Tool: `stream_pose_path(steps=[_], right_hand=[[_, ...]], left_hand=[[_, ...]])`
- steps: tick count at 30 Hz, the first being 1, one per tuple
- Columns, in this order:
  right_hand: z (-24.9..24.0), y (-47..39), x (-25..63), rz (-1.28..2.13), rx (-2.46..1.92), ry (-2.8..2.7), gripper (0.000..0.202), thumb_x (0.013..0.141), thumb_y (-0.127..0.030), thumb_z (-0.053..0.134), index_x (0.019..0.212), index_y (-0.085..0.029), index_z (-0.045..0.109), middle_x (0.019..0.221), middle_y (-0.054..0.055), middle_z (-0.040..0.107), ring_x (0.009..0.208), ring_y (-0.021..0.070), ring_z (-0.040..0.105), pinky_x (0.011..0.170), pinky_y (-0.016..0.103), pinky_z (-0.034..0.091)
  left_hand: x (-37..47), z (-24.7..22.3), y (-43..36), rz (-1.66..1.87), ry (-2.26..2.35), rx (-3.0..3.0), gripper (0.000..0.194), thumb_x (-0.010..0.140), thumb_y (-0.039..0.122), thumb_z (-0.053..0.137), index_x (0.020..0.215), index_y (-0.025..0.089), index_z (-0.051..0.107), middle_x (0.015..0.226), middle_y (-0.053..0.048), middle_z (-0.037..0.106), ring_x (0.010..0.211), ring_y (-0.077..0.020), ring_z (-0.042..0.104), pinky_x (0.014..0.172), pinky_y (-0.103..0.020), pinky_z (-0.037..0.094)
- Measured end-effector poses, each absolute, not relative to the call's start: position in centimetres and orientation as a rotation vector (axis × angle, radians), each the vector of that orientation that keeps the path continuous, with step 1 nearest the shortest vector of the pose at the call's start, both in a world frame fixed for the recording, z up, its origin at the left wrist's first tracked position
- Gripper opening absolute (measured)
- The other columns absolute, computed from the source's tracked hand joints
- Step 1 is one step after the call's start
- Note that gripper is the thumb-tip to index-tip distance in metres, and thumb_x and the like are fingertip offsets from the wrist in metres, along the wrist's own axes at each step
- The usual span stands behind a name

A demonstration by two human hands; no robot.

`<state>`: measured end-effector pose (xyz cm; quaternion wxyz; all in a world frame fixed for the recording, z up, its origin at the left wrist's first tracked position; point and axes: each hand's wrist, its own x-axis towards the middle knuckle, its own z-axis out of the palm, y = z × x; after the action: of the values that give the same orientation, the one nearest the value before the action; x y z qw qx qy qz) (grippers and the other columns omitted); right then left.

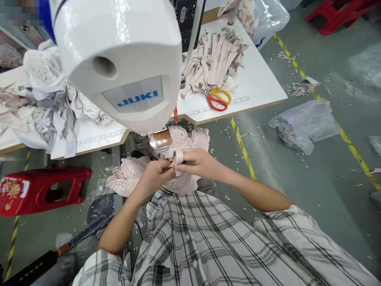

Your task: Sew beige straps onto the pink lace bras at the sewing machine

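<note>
In front of the sewing machine (119, 75), both hands meet at a pale pink fabric strap (178, 156) that curls up in a loop. My left hand (153, 177) pinches one part of it between thumb and fingers. From the other side, my right hand (201, 162) grips the strap too, with thumb and fingers closed. Pale pink lace bras (185, 183) lie beneath and around the hands, some of the fabric reaching up to the machine's shiny metal part (162, 140). The machine head hides the needle area.
On the white table (262, 85) are many cut fabric strips (218, 59) and scissors (218, 99) with red and yellow handles. White and grey lace pieces (47, 99) are heaped at left. A red stool (44, 188) and a plastic bag (306, 125) are on the floor.
</note>
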<state>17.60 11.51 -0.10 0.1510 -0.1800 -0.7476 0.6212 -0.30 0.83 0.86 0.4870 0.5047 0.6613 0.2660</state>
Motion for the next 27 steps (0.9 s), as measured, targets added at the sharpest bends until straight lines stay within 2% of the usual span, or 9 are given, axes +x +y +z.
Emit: stream_pose_path(steps=[3,6,8,11,13,17,21,24,27], right_hand=[[-0.1,11.2,17.8,1.754,-0.493,-2.151,0.014,0.089,-0.030,0.066,0.091,-0.021,0.076,0.086,0.002,0.072,0.083,0.0154,0.066,0.073,0.027,0.050],[-0.2,11.3,17.7,1.880,-0.551,-1.957,0.015,0.088,-0.033,0.068,0.091,-0.021,0.077,0.088,0.003,0.073,0.081,0.0150,0.067,0.072,0.027,0.051],[-0.2,11.6,17.3,2.012,-0.612,-1.780,0.016,0.086,-0.035,0.070,0.090,-0.022,0.077,0.089,0.002,0.073,0.080,0.0145,0.067,0.071,0.026,0.052],[-0.1,12.6,16.4,2.098,-0.713,-1.635,0.019,0.082,-0.039,0.074,0.090,-0.022,0.077,0.085,0.001,0.074,0.077,0.0138,0.066,0.066,0.024,0.049],[0.2,13.5,15.9,2.113,-0.740,-1.646,0.022,0.081,-0.041,0.075,0.091,-0.021,0.077,0.083,0.001,0.073,0.073,0.0128,0.064,0.062,0.023,0.047],[0.5,16.1,15.0,2.174,-0.721,-1.692,0.030,0.085,-0.048,0.069,0.097,-0.021,0.077,0.082,0.001,0.071,0.071,0.0111,0.061,0.061,0.023,0.048],[-0.2,18.5,14.1,2.145,-0.742,-1.643,0.032,0.086,-0.051,0.066,0.087,-0.020,0.073,0.078,0.001,0.066,0.072,0.0107,0.059,0.066,0.024,0.052],[-0.5,19.5,13.2,2.013,-0.785,-1.701,0.028,0.081,-0.047,0.071,0.081,-0.019,0.068,0.064,-0.003,0.057,0.059,0.0099,0.053,0.059,0.024,0.048],[-0.2,19.9,12.0,1.749,-0.807,-1.849,0.022,0.079,-0.040,0.072,0.081,-0.020,0.063,0.066,-0.003,0.058,0.060,0.0123,0.053,0.059,0.027,0.046]], left_hand=[[-1.0,0.9,0.5,0.583,1.512,1.278,0.029,0.086,0.038,0.063,0.068,0.016,0.064,0.059,0.004,0.050,0.056,-0.0103,0.043,0.051,-0.022,0.031],[-0.4,-0.2,-0.1,0.823,1.467,1.350,0.024,0.087,0.039,0.065,0.079,0.017,0.069,0.092,-0.005,0.067,0.084,-0.0183,0.061,0.073,-0.027,0.047],[0.8,-1.4,-0.5,1.047,1.511,1.363,0.022,0.090,0.039,0.063,0.085,0.018,0.068,0.110,-0.009,0.066,0.099,-0.0214,0.061,0.085,-0.032,0.049],[2.6,-2.8,-0.9,1.268,1.737,1.327,0.021,0.094,0.040,0.058,0.090,0.019,0.061,0.085,-0.003,0.064,0.074,-0.0146,0.059,0.068,-0.026,0.048],[3.0,-3.0,-0.8,1.397,1.854,1.382,0.023,0.094,0.039,0.058,0.105,0.019,0.058,0.079,0.000,0.063,0.064,-0.0120,0.057,0.060,-0.023,0.046],[1.1,-1.3,0.3,1.327,1.849,1.759,0.034,0.096,0.027,0.055,0.130,0.020,0.056,0.097,-0.005,0.074,0.072,-0.0124,0.066,0.066,-0.023,0.050],[-1.2,1.6,1.7,1.082,1.873,1.671,0.027,0.097,0.025,0.053,0.116,0.021,0.072,0.104,-0.005,0.077,0.085,-0.0158,0.073,0.072,-0.023,0.055],[-1.7,3.0,2.2,1.009,1.933,1.479,0.028,0.095,0.031,0.055,0.114,0.021,0.074,0.110,-0.006,0.077,0.097,-0.0203,0.073,0.076,-0.025,0.058],[-1.7,3.5,2.3,0.970,1.952,1.424,0.029,0.095,0.031,0.056,0.114,0.020,0.075,0.109,-0.006,0.077,0.097,-0.0209,0.073,0.074,-0.026,0.059]])
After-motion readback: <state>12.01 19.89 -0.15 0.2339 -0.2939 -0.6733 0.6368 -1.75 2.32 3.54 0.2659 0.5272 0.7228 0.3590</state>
